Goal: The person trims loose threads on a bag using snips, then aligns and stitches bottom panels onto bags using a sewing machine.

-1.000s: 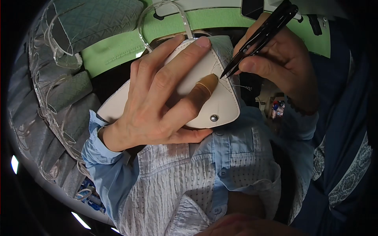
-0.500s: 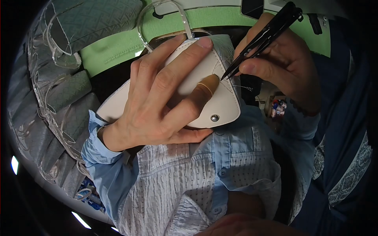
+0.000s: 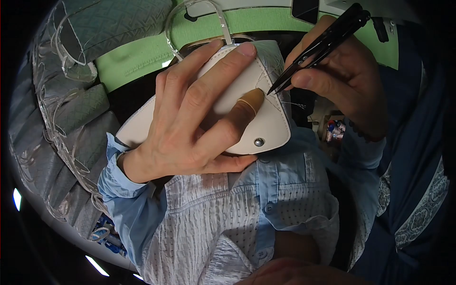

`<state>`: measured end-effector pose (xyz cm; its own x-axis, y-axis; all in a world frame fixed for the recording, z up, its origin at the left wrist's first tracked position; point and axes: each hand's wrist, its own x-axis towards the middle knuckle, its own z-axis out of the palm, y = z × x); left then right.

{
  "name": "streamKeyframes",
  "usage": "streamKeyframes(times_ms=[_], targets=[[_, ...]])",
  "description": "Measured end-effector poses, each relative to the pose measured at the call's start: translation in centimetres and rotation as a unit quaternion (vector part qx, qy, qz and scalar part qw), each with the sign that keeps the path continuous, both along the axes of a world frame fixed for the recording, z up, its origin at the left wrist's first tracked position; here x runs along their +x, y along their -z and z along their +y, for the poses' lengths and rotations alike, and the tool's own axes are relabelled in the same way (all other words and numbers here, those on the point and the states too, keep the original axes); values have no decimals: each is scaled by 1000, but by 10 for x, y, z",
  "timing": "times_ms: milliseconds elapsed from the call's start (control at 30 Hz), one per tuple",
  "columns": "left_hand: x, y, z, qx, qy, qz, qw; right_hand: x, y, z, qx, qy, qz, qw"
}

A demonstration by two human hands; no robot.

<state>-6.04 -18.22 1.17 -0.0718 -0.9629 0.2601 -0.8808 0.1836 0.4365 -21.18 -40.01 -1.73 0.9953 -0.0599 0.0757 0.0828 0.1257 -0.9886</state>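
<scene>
My left hand [image 3: 190, 114] is spread over a white leather bag [image 3: 275, 128], pressing and gripping it against my lap. One finger wears a tan finger cot [image 3: 252, 100], and its tip rests on the panel near the stitched seam. A round metal snap stud [image 3: 259, 142] sits near the panel's lower corner. In my right hand [image 3: 339, 71] is a black pointed tool with a two-part handle [image 3: 323, 47]; I cannot tell its exact kind. Its sharp tip meets the panel beside the covered fingertip, where loose thread [image 3: 292, 103] sticks out past the edge.
Grey patterned bag pieces [image 3: 83, 123] with clear-wrapped handles are stacked along the left. Behind my hands lies a green mat [image 3: 128, 66] with a phone [image 3: 305, 10] at its far edge. Thread spools [image 3: 335, 129] sit in a box at the right, below my wrist.
My right hand and the black tool have shifted slightly to the right, the tip staying by the seam. The left hand and the bag have hardly moved.
</scene>
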Motion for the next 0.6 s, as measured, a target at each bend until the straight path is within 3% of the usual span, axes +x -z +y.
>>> streamKeyframes(times_ms=[167, 267, 467, 567, 600], targets=[[1, 0, 1, -1, 0, 4, 1000, 2, 8, 3, 2, 7, -58, 998], [1, 2, 1, -5, 5, 3, 1000, 1, -3, 2, 4, -9, 10, 1000], [0, 0, 0, -5, 5, 0, 1000, -1, 5, 3, -35, -5, -48, 998], [-1, -1, 0, 3, -1, 1, 1000, -7, -5, 10, -23, 31, -15, 999], [-1, -2, -1, 4, -5, 3, 1000, -8, -9, 8, -157, 32, -41, 986]])
